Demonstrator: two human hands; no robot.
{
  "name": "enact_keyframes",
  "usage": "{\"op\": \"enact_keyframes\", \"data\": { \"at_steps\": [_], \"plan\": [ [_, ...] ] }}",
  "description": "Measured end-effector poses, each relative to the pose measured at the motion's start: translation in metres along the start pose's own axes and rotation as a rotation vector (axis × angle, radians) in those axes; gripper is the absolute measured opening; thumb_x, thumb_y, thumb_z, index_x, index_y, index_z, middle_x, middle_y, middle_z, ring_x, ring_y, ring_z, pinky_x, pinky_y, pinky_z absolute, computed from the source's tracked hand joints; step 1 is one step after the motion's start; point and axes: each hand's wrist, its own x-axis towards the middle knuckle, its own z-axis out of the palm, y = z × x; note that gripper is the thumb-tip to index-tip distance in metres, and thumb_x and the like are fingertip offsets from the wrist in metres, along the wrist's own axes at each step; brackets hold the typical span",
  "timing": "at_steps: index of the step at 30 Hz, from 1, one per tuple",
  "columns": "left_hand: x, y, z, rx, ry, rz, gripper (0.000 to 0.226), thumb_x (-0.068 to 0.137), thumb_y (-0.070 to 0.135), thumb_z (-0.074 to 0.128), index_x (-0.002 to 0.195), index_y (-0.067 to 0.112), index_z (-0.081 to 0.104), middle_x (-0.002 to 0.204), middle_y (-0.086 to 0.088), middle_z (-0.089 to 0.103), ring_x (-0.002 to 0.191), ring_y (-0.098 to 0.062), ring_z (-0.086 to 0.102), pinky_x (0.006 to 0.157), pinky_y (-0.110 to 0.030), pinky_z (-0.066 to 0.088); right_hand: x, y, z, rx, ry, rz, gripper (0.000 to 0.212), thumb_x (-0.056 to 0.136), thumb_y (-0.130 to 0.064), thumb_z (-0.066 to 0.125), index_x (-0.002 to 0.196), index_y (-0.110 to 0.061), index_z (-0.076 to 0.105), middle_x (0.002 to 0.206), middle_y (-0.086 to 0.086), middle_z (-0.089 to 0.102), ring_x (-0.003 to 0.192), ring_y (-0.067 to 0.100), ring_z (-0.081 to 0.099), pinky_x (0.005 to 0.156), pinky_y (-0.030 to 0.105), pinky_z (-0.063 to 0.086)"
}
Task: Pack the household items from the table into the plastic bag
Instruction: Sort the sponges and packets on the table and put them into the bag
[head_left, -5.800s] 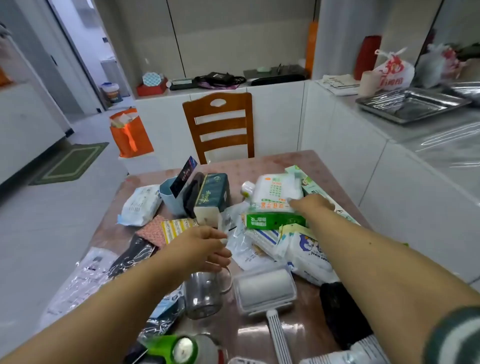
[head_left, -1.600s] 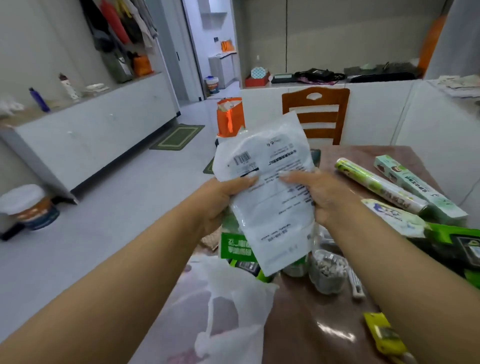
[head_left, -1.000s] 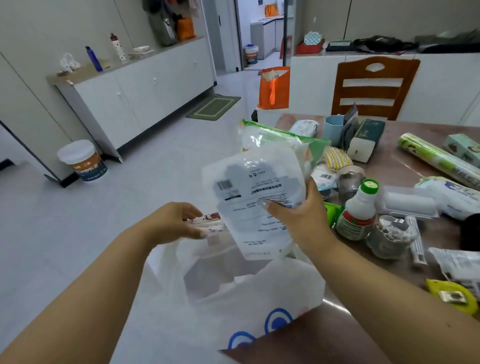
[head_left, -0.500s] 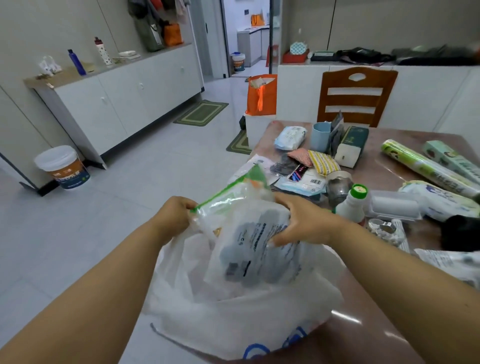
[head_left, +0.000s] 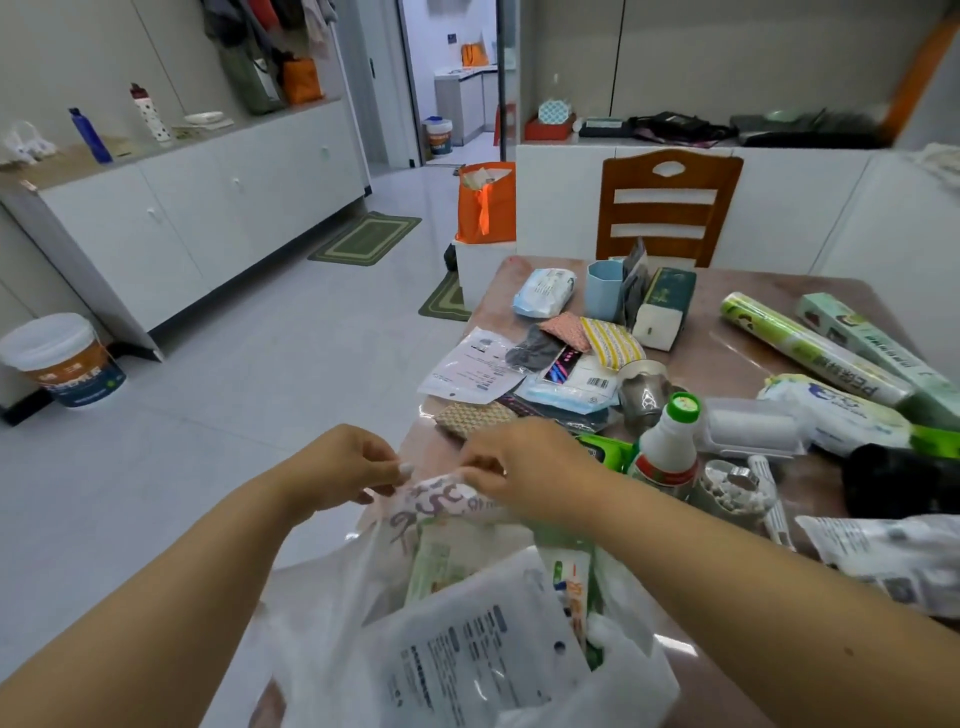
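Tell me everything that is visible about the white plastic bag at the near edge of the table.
The thin white plastic bag is translucent and crumpled, with purple print near its rim. It sits open at the near edge of the brown table. The left hand and the right hand each pinch the far rim, holding the mouth up. Inside lie a flat white printed pouch and green and white packets, partly sticking out.

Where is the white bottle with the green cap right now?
In the head view the white bottle with the green cap stands upright on the table, just right of the right hand, between the metal cup behind it and the jar.
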Motion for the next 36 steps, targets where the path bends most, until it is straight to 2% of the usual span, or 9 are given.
{"op": "enact_keyframes", "data": {
  "at_steps": [5,11,15,18,21,25,30,34,36],
  "plan": [
    [0.031,0.036,-0.004,-0.111,0.035,0.01,0.026,0.09,0.029,0.063,0.094,0.005,0.071,0.091,-0.008,0.075,0.088,-0.021,0.071,0.077,-0.032,0.058,0.043,0.074,0.004,0.035,0.224,0.478,0.025,0.091,-0.035,0.056,0.108,-0.017,0.059,0.103,0.005,0.067,0.095,0.027,0.061,0.075,0.034,0.047],
    [0.081,0.067,0.016,-0.207,-0.052,0.009,0.024,0.091,0.028,0.063,0.095,0.005,0.068,0.094,-0.013,0.074,0.08,-0.021,0.07,0.077,-0.035,0.058,0.075,0.135,0.045,-0.057,-0.039,0.672,0.066,0.076,-0.045,0.071,0.126,-0.012,0.044,0.124,0.009,0.054,0.114,0.029,0.052,0.089,0.041,0.048],
    [0.109,0.066,0.024,-0.267,-0.087,-0.021,0.027,0.092,0.029,0.061,0.099,0.004,0.068,0.094,-0.014,0.073,0.081,-0.021,0.07,0.077,-0.034,0.058,0.094,0.145,0.055,-0.083,-0.132,0.693,0.049,0.081,-0.036,0.065,0.12,-0.012,0.048,0.121,0.01,0.055,0.11,0.029,0.054,0.081,0.037,0.045],
    [0.13,0.054,0.024,-0.364,-0.004,-0.111,0.027,0.094,0.028,0.059,0.096,0.003,0.066,0.095,-0.015,0.069,0.079,-0.021,0.066,0.076,-0.034,0.057,0.116,0.14,0.051,-0.052,-0.05,0.648,0.04,0.082,-0.038,0.063,0.111,-0.013,0.051,0.111,0.009,0.058,0.101,0.028,0.056,0.079,0.036,0.045],
    [0.149,0.038,0.02,-0.547,0.124,-0.24,0.025,0.095,0.025,0.056,0.094,0.0,0.061,0.092,-0.017,0.06,0.077,-0.023,0.06,0.071,-0.034,0.054,0.146,0.133,0.055,0.042,0.038,0.533,0.049,0.081,-0.041,0.066,0.119,-0.013,0.052,0.118,0.007,0.06,0.107,0.028,0.057,0.084,0.036,0.047],
    [0.161,0.017,0.02,-0.713,0.163,-0.334,0.029,0.098,0.023,0.051,0.108,-0.005,0.055,0.092,-0.019,0.059,0.092,-0.032,0.06,0.074,-0.037,0.052,0.178,0.139,0.077,-0.006,-0.101,0.497,0.052,0.083,-0.04,0.067,0.127,-0.016,0.054,0.128,0.006,0.059,0.118,0.029,0.054,0.093,0.037,0.047],
    [0.173,-0.006,0.022,-0.895,0.131,-0.419,0.041,0.1,0.024,0.046,0.122,-0.01,0.047,0.114,-0.029,0.057,0.102,-0.038,0.058,0.088,-0.044,0.048,0.186,0.159,0.09,-0.037,-0.008,0.528,0.013,0.089,-0.006,0.054,0.092,-0.012,0.065,0.09,0.006,0.065,0.092,0.03,0.061,0.07,0.03,0.042],
    [0.185,-0.017,0.013,-1.247,0.162,-0.471,0.063,0.1,0.039,0.042,0.138,-0.01,0.032,0.138,-0.035,0.04,0.126,-0.046,0.046,0.099,-0.048,0.043,0.177,0.15,0.058,0.388,0.21,0.419,0.018,0.093,-0.019,0.052,0.078,-0.01,0.046,0.072,0.003,0.048,0.073,0.022,0.047,0.06,0.032,0.031],
    [0.188,-0.019,0.006,-1.459,0.008,-0.49,0.078,0.094,0.054,0.043,0.137,-0.01,0.031,0.137,-0.036,0.042,0.123,-0.048,0.047,0.095,-0.051,0.046,0.164,0.136,0.037,0.623,0.234,0.351,0.016,0.085,-0.02,0.055,0.075,-0.011,0.049,0.07,0.004,0.05,0.069,0.019,0.047,0.062,0.032,0.034]
  ]
}}
